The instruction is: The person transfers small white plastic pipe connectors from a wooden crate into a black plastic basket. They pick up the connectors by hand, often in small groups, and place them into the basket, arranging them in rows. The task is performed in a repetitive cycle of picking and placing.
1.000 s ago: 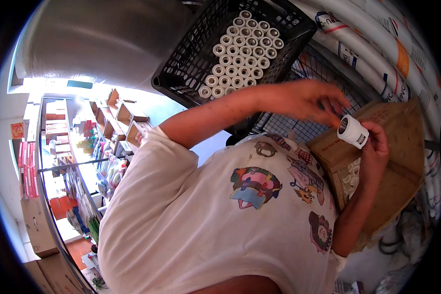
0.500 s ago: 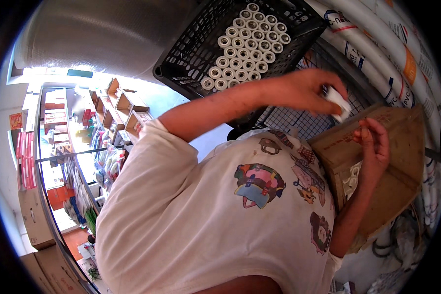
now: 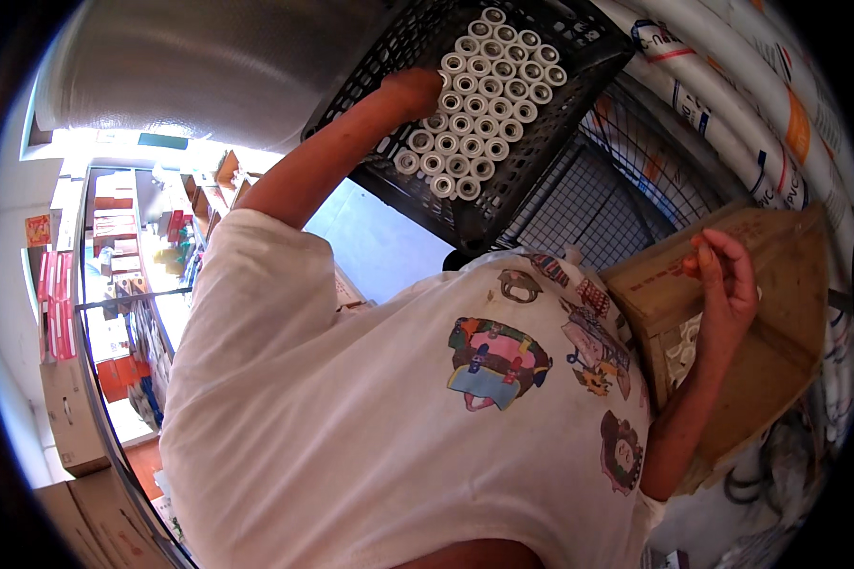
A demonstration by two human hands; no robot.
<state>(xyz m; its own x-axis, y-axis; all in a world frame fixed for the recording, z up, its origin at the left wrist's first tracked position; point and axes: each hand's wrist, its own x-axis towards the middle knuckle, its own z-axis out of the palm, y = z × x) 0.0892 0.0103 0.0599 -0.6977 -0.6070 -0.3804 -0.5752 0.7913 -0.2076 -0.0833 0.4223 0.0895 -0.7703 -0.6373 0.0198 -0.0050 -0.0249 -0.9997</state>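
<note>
My left hand (image 3: 414,93) reaches into a black plastic crate (image 3: 359,159), at the left edge of a block of white round pipe fittings (image 3: 490,86). Its fingers close around a white fitting (image 3: 443,80), which they mostly hide. The fittings stand on end in tight rows, their round openings facing up. On the right, my right hand (image 3: 726,275) hovers above an open cardboard box (image 3: 778,313). Thumb and fingers are pinched together there; what they hold, if anything, cannot be made out. More white fittings (image 3: 685,346) show inside the box, partly behind my right forearm.
Long white pipes (image 3: 721,104) with printed bands lean along the far right. A black wire grid (image 3: 569,204) lies between crate and box. A large silvery roll (image 3: 209,66) stands far left. Shelves with packaged goods (image 3: 114,247) line the left side, with cardboard cartons (image 3: 71,417) nearer.
My left hand has moved left, away from beside the box and into the crate, carrying the white fitting. My right hand stays pinched in nearly the same place.
</note>
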